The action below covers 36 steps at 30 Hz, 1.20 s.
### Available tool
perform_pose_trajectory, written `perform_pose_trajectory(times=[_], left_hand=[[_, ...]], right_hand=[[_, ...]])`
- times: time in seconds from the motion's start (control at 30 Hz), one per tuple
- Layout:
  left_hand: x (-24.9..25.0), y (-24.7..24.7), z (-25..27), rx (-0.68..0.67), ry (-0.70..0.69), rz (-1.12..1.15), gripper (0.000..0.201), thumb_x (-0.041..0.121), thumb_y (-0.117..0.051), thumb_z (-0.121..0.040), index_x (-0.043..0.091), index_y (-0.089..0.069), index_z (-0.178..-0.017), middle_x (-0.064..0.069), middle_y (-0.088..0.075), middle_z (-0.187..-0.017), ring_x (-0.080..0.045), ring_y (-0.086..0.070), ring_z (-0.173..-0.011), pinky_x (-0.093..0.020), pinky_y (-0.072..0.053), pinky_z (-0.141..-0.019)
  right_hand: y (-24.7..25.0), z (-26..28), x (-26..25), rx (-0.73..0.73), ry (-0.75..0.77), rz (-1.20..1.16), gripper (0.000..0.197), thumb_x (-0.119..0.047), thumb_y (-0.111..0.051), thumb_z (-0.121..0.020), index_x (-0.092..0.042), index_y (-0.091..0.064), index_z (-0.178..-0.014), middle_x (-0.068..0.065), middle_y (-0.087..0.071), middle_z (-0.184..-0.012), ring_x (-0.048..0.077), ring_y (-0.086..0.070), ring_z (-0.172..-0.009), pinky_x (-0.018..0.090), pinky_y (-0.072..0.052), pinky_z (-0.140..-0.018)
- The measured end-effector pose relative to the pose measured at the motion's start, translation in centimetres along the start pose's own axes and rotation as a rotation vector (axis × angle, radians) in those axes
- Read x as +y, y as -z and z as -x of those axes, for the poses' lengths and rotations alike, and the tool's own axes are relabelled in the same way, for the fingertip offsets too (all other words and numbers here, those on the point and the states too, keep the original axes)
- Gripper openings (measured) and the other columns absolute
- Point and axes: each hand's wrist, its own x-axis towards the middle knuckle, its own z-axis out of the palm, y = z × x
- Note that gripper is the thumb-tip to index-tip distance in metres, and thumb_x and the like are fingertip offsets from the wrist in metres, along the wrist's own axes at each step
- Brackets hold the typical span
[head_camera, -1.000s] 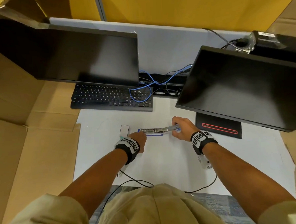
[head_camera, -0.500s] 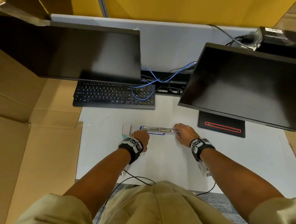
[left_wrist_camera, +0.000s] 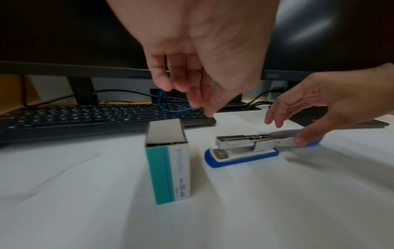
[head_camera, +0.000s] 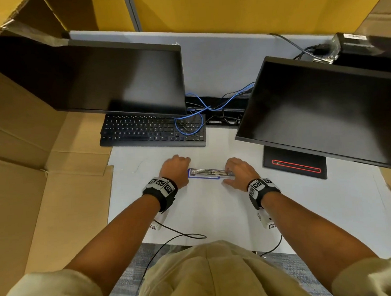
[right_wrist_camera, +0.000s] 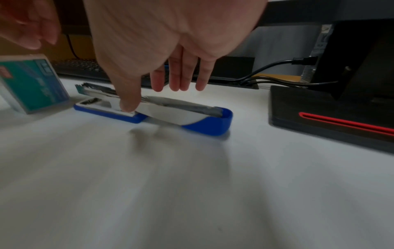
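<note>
Moved: left hand [head_camera: 175,169] has come off the left end of the stapler [head_camera: 208,172] and now hangs over the staple box [left_wrist_camera: 168,161], hiding it from my head view; right hand [head_camera: 239,172] has given up its grip on the cover and spread out.
Left hand: fingers loose, pointing down, holding nothing, clear above the box.
Right hand: thumb tip presses the stapler's near side; the other fingers are straight and hover past its far side.
Stapler: flat on the worktop [head_camera: 204,210] between my two hands, long axis left to right, parallel to the near edge; head points left at the box, blue cover swung open to the right, magazine bared.
Staple box: upright, just beside the stapler's head, apart from it.
Room: open worktop on my side; keyboard [head_camera: 153,132] behind, monitor base [head_camera: 295,165] well to the right, cardboard [head_camera: 45,201] along the left edge.
</note>
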Motion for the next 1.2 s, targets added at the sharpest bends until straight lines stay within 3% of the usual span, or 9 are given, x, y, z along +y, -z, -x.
perform_pose_trajectory(times=[0.1, 0.2, 0.37, 0.5, 0.63, 0.8, 0.93, 1.2], left_hand=[[-1.9, 0.3, 0.3, 0.073, 0.169, 0.049, 0.042, 0.029, -0.060, -0.089, 0.012, -0.050, -0.125, -0.010, -0.055, -0.123, -0.030, -0.053, -0.113, -0.041, -0.051, -0.086], [-3.1, 0.2, 0.5, -0.034, 0.351, 0.170, 0.054, 0.041, -0.064, -0.085, 0.013, -0.050, -0.130, -0.012, -0.052, -0.128, -0.032, -0.057, -0.112, -0.042, -0.051, -0.090], [-3.5, -0.6, 1.3, -0.088, 0.448, 0.366, 0.055, 0.030, -0.073, -0.080, 0.014, -0.056, -0.129, -0.017, -0.056, -0.127, -0.034, -0.058, -0.115, -0.038, -0.051, -0.096], [-3.0, -0.9, 1.7, -0.060, 0.447, 0.483, 0.054, 0.016, -0.070, -0.081, 0.017, -0.057, -0.133, -0.017, -0.056, -0.130, -0.033, -0.058, -0.117, -0.037, -0.051, -0.099], [-2.4, -1.6, 2.4, -0.028, 0.335, 0.544, 0.044, 0.006, -0.062, -0.086, 0.014, -0.063, -0.129, -0.015, -0.062, -0.130, -0.031, -0.060, -0.117, -0.034, -0.051, -0.101], [-1.9, -2.1, 3.3, -0.012, 0.241, 0.616, 0.043, 0.019, -0.071, -0.084, 0.011, -0.063, -0.125, -0.014, -0.066, -0.123, -0.030, -0.064, -0.106, -0.037, -0.052, -0.097], [-2.1, -2.0, 3.5, -0.035, 0.190, 0.663, 0.056, 0.021, -0.081, -0.075, 0.013, -0.061, -0.126, -0.010, -0.065, -0.126, -0.029, -0.067, -0.100, -0.036, -0.055, -0.091], [-2.4, -2.6, 3.4, -0.088, 0.209, 0.658, 0.051, 0.026, -0.083, -0.070, 0.016, -0.053, -0.110, -0.014, -0.057, -0.110, -0.031, -0.064, -0.094, -0.042, -0.059, -0.078]], right_hand=[[0.0, -0.7, -1.6, 0.043, 0.053, -0.024, 0.034, -0.039, -0.072, -0.079, -0.015, -0.059, -0.099, 0.004, -0.059, -0.106, 0.022, -0.054, -0.091, 0.030, -0.046, -0.079], [-0.1, -1.4, -3.3, 0.057, 0.095, -0.046, 0.035, -0.038, -0.071, -0.080, -0.015, -0.059, -0.103, 0.004, -0.060, -0.107, 0.021, -0.055, -0.092, 0.030, -0.045, -0.082], [-0.6, -2.2, -5.6, 0.030, 0.133, -0.081, 0.035, -0.036, -0.070, -0.081, -0.016, -0.060, -0.108, 0.003, -0.060, -0.113, 0.023, -0.055, -0.100, 0.032, -0.045, -0.088], [-1.2, -2.4, -7.1, -0.007, 0.142, -0.109, 0.035, -0.035, -0.069, -0.082, -0.016, -0.061, -0.110, 0.004, -0.062, -0.114, 0.024, -0.055, -0.102, 0.036, -0.046, -0.093], [-1.7, -2.5, -8.7, -0.071, 0.150, -0.110, 0.039, -0.031, -0.064, -0.088, -0.015, -0.060, -0.122, 0.006, -0.061, -0.123, 0.026, -0.054, -0.113, 0.034, -0.042, -0.099], [-2.4, -2.5, -10.3, -0.120, 0.104, -0.182, 0.040, -0.026, -0.064, -0.089, -0.018, -0.057, -0.127, 0.007, -0.065, -0.120, 0.028, -0.057, -0.113, 0.038, -0.046, -0.096], [-2.3, -2.4, -10.6, -0.184, 0.063, -0.278, 0.064, -0.027, -0.073, -0.082, -0.020, -0.045, -0.139, 0.006, -0.069, -0.120, 0.027, -0.059, -0.114, 0.041, -0.047, -0.101], [-2.8, -2.3, -10.9, -0.204, 0.065, -0.262, 0.068, -0.037, -0.080, -0.074, -0.019, -0.052, -0.134, 0.005, -0.070, -0.117, 0.026, -0.061, -0.110, 0.041, -0.050, -0.097]])
